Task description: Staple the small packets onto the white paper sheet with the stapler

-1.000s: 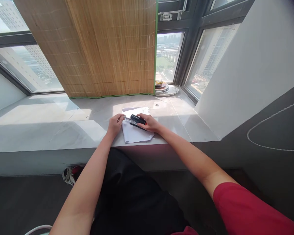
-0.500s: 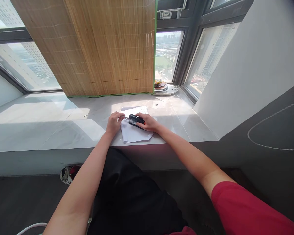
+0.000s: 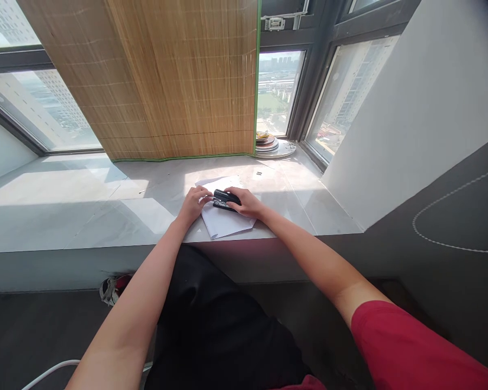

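Right hand (image 3: 247, 202): we are gripping the black stapler (image 3: 225, 199) from its right end.
Left hand (image 3: 194, 201): we are pinching at the stapler's left tip.
Stapler: it is lying on white paper (image 3: 226, 221) near the sill (image 3: 106, 216) edge.
Progress: we are judging the stapler not yet pressed; any staples are too small to see.

Papers (image 3: 223, 221) lie on the desk (image 3: 106, 211) near its front edge, with the stapler (image 3: 224, 200) resting on top of them toward their far half; the left hand (image 3: 193, 202) sits at the stapler's left end, touching it, and the right hand (image 3: 246, 202) covers its right end. Behind the papers a blind (image 3: 166, 81) hangs down to the desk's back edge, and to the right of the blind, in the far corner, a stack of plates (image 3: 270, 145) stands on the desk. Below the desk's front edge, to the left, a shoe (image 3: 113, 287) lies on the floor.
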Available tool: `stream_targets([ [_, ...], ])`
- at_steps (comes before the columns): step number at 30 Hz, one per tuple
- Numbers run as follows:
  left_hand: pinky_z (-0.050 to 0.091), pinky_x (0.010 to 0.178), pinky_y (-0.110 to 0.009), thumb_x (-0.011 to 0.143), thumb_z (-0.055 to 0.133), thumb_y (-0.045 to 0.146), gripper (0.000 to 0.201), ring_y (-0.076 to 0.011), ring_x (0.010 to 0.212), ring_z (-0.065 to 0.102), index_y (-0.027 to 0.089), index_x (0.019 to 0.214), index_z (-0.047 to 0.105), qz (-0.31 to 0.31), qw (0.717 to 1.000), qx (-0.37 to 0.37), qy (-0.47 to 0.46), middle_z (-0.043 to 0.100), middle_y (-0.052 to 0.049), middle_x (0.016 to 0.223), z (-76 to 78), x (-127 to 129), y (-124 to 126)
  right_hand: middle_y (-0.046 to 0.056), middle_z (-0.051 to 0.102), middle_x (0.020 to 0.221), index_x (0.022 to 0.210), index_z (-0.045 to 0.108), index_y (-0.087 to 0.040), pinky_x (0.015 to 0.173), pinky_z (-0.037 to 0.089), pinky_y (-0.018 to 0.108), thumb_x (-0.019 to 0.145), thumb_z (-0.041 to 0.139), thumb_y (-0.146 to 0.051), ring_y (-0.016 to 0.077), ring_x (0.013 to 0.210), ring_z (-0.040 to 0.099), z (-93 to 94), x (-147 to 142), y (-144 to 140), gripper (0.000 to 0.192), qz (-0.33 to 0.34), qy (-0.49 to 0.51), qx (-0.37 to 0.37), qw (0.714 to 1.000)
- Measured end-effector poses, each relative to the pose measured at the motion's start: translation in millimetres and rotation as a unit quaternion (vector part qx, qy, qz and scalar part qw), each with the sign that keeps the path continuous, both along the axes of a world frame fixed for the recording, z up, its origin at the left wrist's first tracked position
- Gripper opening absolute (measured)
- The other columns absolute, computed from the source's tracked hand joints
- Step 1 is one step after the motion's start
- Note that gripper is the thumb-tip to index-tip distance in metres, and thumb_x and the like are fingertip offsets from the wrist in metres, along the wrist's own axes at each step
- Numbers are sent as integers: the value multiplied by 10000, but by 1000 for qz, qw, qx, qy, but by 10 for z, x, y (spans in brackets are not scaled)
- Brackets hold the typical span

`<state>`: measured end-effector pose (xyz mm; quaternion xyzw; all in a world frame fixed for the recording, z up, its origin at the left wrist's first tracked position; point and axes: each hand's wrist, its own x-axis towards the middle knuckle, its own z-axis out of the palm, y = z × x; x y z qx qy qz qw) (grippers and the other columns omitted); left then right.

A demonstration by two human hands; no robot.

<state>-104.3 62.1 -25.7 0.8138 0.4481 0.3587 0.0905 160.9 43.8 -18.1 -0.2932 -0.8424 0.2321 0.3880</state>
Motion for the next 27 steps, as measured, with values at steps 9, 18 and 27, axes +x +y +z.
stream_targets([
  [9, 506, 902, -413, 912, 716, 198, 156, -259, 979, 620, 298, 920, 837, 4, 1000, 6, -9, 709, -66, 1035, -15, -29, -11, 104, 755, 1169, 1243, 698, -201, 966, 509, 422, 906, 648, -303, 274, 1045, 678, -26, -7, 61, 356, -40, 12, -7, 999],
  [18, 536, 988, -453, 971, 680, 290, 154, -259, 1050, 690, 303, 1015, 827, -64, 995, 70, -26, 781, -54, 1123, 125, -58, -161, 69, 788, 1136, 1111, 786, -216, 1017, 529, 445, 897, 672, -390, 271, 1068, 709, 26, 120, 124, 298, -93, 158, -58, 981],
  [27, 572, 979, -437, 881, 816, 509, 301, -257, 1012, 745, 252, 1029, 767, -64, 980, 7, -187, 798, -63, 1037, 297, 33, -375, 96, 792, 1158, 1126, 816, -198, 1017, 553, 446, 870, 764, -528, 288, 1111, 717, 153, 191, -10, 421, -2, 248, -132, 960],
])
